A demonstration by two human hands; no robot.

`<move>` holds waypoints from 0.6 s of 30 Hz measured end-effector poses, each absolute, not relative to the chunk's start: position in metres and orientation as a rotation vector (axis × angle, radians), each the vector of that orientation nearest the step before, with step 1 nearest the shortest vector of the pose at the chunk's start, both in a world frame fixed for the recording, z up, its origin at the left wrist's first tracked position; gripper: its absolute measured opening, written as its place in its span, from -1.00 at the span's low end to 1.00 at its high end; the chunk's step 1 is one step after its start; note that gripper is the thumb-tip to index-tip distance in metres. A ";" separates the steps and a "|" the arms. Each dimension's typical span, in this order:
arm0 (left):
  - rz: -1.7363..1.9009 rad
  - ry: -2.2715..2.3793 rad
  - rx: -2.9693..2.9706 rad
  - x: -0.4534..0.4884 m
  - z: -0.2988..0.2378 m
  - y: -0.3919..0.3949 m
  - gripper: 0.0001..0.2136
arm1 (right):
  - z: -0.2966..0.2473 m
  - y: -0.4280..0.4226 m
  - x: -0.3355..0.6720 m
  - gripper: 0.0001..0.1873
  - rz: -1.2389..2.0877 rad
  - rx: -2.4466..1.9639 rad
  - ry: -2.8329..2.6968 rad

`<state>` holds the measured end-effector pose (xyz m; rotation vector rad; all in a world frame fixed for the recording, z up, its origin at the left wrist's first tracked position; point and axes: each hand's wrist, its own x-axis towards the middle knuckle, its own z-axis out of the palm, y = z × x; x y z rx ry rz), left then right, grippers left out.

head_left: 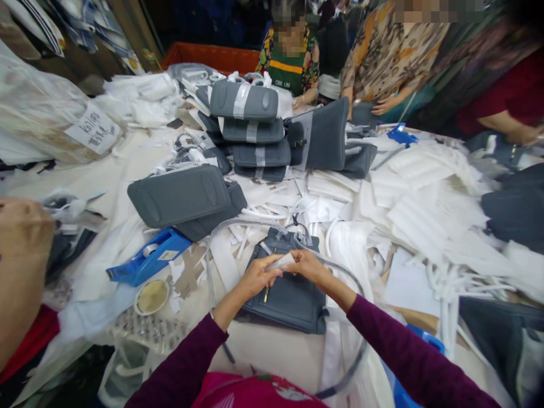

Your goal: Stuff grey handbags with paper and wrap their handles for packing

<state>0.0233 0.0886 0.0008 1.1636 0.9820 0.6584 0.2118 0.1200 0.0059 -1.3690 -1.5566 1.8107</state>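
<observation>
In front of me a dark grey handbag (285,303) lies on the table, with a gold-coloured zip (267,292) on its face. Above it, both hands pinch a small whitish strip (281,262); whether it is plastic or paper I cannot tell. My left hand (257,276) has its fingers closed on the strip's left end. From the other side, the fingers of my right hand (309,266) close on its right end. A long strap, partly wrapped in clear film (209,266), loops around the bag and my forearms.
Stacked grey bags (244,102) rise at the back, and another bag (178,195) lies left of centre. A blue tape dispenser (151,258) and a round tin (152,297) sit at left. White sheets (420,204) cover the right side. Co-workers (293,62) stand opposite; someone's arm (21,272) enters at left.
</observation>
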 end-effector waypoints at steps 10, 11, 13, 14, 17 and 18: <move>0.736 1.109 0.980 0.024 -0.015 0.097 -0.68 | -0.001 0.029 0.234 -0.76 1.298 -1.654 -1.408; 0.753 1.140 0.973 0.024 -0.015 0.098 -0.69 | -0.002 0.018 0.242 -0.81 1.198 -1.697 -1.416; 0.803 1.210 1.000 0.022 -0.015 0.099 -0.70 | -0.004 0.001 0.261 -0.74 0.902 -1.809 -1.466; 0.834 1.259 1.043 0.021 -0.014 0.099 -0.69 | -0.005 -0.004 0.270 -0.63 0.730 -1.878 -1.513; 0.893 1.397 1.192 0.014 -0.010 0.101 -0.66 | -0.008 -0.001 0.293 -0.34 0.301 -2.152 -1.667; 0.888 1.403 1.208 0.012 -0.007 0.101 -0.63 | -0.010 0.004 0.299 -0.29 0.230 -2.233 -1.713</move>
